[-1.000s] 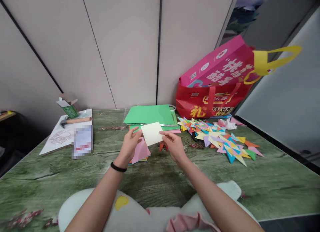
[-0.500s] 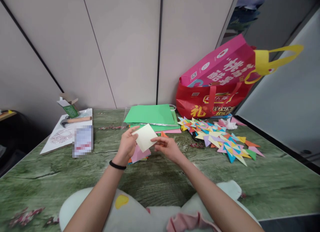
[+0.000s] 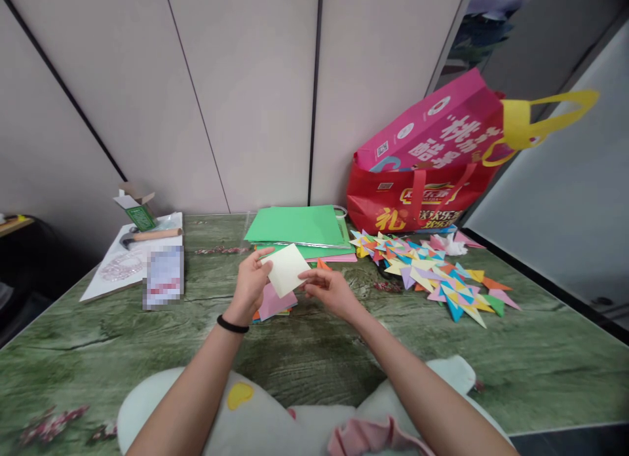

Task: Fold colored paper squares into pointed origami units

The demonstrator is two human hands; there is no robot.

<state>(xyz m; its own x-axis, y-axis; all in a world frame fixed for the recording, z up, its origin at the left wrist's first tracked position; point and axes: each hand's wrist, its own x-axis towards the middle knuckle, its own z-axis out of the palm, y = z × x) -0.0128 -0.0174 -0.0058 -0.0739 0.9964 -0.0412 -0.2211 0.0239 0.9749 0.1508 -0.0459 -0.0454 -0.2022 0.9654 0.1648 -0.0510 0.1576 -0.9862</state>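
A square sheet of pale cream paper [image 3: 287,271] is held up over the table, tilted so that it looks like a diamond. My left hand [image 3: 252,284] pinches its left corner, thumb on top. At the right corner, my right hand [image 3: 330,291] has it between thumb and fingertips. Beneath the sheet lies a small pile of coloured paper squares [image 3: 274,304], pink uppermost, partly hidden by the held sheet and my left hand. A bit of orange paper [image 3: 323,264] shows just behind my right fingers.
Green card sheets [image 3: 295,225] lie at the back. On the right are many folded paper pieces [image 3: 442,279], below a red bag [image 3: 417,197]. At left, a hammer [image 3: 157,234] and an open box [image 3: 140,213] rest on a white board [image 3: 105,276]. A pale plush cushion [image 3: 265,410] is nearest me.
Almost nothing differs. Both hands keep hold of the cream paper in the same place; the whole view has shifted very slightly.
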